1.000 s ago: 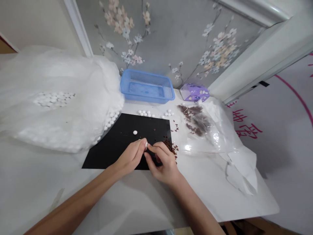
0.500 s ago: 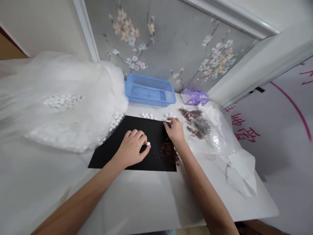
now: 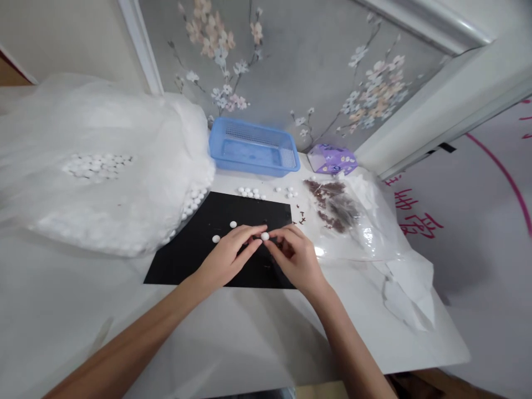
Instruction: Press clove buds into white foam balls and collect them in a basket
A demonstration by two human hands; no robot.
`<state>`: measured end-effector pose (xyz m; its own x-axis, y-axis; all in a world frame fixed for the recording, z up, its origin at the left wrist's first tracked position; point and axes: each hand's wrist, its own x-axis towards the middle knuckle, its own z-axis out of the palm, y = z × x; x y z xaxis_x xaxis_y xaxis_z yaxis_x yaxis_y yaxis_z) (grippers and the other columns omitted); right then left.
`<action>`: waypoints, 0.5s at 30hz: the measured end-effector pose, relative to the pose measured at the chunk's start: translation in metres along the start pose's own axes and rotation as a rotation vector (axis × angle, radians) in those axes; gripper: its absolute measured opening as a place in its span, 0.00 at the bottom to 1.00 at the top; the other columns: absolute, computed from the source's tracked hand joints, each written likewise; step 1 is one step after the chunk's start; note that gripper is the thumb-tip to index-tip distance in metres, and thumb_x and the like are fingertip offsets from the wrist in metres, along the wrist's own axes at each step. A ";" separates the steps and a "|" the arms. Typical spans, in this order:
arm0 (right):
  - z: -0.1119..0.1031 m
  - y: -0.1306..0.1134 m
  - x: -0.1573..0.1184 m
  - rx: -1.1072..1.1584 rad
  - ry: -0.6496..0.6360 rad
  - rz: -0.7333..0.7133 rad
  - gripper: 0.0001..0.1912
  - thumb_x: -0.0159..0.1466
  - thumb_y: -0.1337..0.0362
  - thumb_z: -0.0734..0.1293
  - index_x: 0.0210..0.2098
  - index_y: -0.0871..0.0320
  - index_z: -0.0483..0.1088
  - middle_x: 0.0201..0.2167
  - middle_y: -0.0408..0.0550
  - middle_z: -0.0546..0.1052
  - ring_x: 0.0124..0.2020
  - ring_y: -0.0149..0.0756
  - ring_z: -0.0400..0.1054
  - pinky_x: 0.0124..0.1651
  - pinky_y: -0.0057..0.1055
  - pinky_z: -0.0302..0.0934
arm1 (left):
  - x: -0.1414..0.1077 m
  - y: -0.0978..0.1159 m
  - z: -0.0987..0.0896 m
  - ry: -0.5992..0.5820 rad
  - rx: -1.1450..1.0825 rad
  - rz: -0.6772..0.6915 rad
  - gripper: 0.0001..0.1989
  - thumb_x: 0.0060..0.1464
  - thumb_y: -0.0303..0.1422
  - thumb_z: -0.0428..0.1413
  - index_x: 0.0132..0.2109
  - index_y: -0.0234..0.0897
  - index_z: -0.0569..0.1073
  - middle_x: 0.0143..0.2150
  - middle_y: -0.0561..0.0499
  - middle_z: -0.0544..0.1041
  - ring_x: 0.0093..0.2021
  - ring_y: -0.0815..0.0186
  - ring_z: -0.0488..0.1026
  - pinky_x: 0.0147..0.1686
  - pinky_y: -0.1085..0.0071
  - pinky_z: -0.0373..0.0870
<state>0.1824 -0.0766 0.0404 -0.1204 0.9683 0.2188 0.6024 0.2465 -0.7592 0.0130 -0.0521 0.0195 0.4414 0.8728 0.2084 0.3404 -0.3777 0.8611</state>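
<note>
A small white ball (image 3: pixel 265 236) is at the middle of the frame, a little below the center, above the black sheet (image 3: pixel 178 257). The left hand (image 3: pixel 220 257) has its grip closed on this ball, with the thumb and the index finger at its left side. The right hand (image 3: pixel 302 260) meets the ball from the right, its thumb and index tips just beside or touching it; I cannot tell if its grip is clamped on the ball or on something smaller.

Left of the hands, two loose balls (image 3: pixel 233 224) lie on the sheet. Some brown bits (image 3: pixel 302 217) are scattered just beyond the right hand. Above the sheet, a row of balls (image 3: pixel 250 192) and a smaller group of balls (image 3: pixel 290 194) lie on the white counter (image 3: pixel 249 338).

Behind them, in the upper middle, stands a blue basket (image 3: pixel 253 166), with a purple packet (image 3: pixel 333 159) near its right end. A clear bag (image 3: pixel 344 247) containing brown pieces occupies the right side. A large white bag (image 3: pixel 145 133) filled with balls takes the left of the frame.
</note>
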 end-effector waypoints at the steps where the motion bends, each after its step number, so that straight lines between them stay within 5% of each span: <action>1: 0.000 -0.002 -0.004 0.002 0.005 -0.004 0.06 0.61 0.65 0.63 0.37 0.57 0.70 0.30 0.43 0.64 0.21 0.24 0.56 0.23 0.23 0.56 | 0.000 0.001 0.003 0.003 -0.053 -0.012 0.14 0.60 0.36 0.46 0.50 0.42 0.69 0.46 0.50 0.74 0.45 0.65 0.70 0.46 0.69 0.66; 5: -0.003 0.000 -0.018 -0.033 0.004 -0.024 0.08 0.62 0.65 0.62 0.41 0.56 0.69 0.32 0.45 0.67 0.22 0.25 0.58 0.26 0.25 0.59 | -0.001 0.006 0.008 0.047 -0.222 -0.130 0.11 0.56 0.38 0.52 0.43 0.40 0.74 0.41 0.51 0.77 0.41 0.65 0.73 0.41 0.71 0.69; 15: 0.002 0.017 -0.043 -0.262 -0.268 -0.052 0.11 0.65 0.68 0.56 0.40 0.55 0.70 0.36 0.49 0.70 0.31 0.33 0.69 0.31 0.29 0.65 | 0.004 0.006 0.004 0.134 -0.527 -0.333 0.12 0.49 0.38 0.58 0.38 0.36 0.73 0.34 0.51 0.77 0.35 0.66 0.74 0.40 0.69 0.71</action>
<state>0.1958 -0.1141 0.0167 -0.3370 0.9397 0.0584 0.7673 0.3100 -0.5613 0.0199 -0.0520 0.0233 0.2628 0.9613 -0.0828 -0.0284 0.0935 0.9952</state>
